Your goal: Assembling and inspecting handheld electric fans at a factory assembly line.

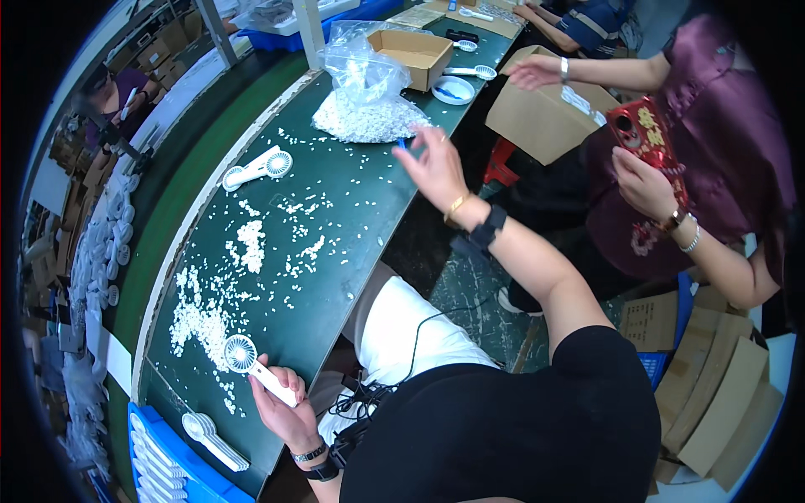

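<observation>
My left hand [283, 411] is wrapped around the handle of a white handheld fan [241, 355], its round grille facing up over the near part of the green table. Stretched forward, my right hand [438, 174] has its fingers apart beside a clear plastic bag [366, 113] full of small white pieces. A small blue thing [402, 142] shows by its fingertips; whether they touch it I cannot tell. Many small white pieces [201, 323] lie scattered over the table. Another white fan [260, 168] lies farther off at the left edge.
A blue bin [180, 469] of white fan parts stands at the near left, with stacked white parts [214, 440] beside it. Past the bag are a cardboard box [412, 57] and a white dish [452, 90]. At right, a co-worker holds a red phone [644, 134] near an open carton [545, 109].
</observation>
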Demonstrator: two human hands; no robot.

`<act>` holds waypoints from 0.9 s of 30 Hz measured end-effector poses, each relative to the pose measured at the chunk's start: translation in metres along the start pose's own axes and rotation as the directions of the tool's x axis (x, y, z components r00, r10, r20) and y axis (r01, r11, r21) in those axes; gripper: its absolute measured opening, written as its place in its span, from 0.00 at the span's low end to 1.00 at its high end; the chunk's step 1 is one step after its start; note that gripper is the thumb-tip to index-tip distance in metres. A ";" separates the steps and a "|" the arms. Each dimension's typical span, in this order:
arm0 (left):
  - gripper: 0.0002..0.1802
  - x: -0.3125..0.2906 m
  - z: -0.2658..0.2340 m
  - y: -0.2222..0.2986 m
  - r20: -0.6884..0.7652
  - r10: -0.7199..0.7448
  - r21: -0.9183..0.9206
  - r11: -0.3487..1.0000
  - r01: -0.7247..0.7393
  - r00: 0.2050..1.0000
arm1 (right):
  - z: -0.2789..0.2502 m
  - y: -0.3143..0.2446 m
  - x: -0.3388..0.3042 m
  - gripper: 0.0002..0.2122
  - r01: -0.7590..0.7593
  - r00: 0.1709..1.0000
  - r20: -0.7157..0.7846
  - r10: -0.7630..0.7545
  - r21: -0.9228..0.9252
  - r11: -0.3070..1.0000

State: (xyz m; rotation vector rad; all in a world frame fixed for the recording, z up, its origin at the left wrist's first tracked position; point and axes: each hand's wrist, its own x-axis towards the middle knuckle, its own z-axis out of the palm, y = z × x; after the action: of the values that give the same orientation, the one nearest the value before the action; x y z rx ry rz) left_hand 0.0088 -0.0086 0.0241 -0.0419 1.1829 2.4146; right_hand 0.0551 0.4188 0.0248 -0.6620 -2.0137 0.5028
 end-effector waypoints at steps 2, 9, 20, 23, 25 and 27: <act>0.22 0.000 -0.001 -0.001 0.015 -0.002 0.005 1.000 0.002 1.000 | 0.018 0.003 0.039 0.24 0.070 0.986 -0.144 -0.082 -0.087 0.994; 0.22 -0.001 -0.004 0.000 0.008 0.006 -0.016 1.000 -0.006 1.000 | 0.070 0.035 0.142 0.21 -0.099 0.961 0.249 0.117 -0.084 0.992; 0.23 0.000 -0.003 0.000 -0.006 -0.024 -0.016 1.000 0.024 1.000 | 0.127 0.031 0.166 0.16 -0.091 0.977 0.213 0.011 0.371 0.924; 0.23 0.001 -0.004 0.000 0.006 -0.018 -0.005 1.000 0.018 1.000 | 0.121 0.034 0.142 0.14 -0.095 0.995 -0.038 0.093 -0.066 0.993; 0.23 0.001 -0.004 0.002 -0.004 -0.022 -0.012 1.000 0.022 1.000 | 0.104 0.014 0.136 0.13 0.014 0.995 -0.101 -0.014 -0.006 1.000; 0.24 0.001 -0.005 0.004 -0.018 -0.038 -0.015 0.999 0.038 0.999 | 0.082 -0.013 0.141 0.11 0.228 0.948 -0.245 -0.201 0.089 0.970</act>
State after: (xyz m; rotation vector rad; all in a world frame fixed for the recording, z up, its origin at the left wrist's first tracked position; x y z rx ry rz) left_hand 0.0058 -0.0142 0.0232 -0.0907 1.1617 2.3951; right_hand -0.0794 0.4909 0.0834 -0.4034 -1.7916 0.3884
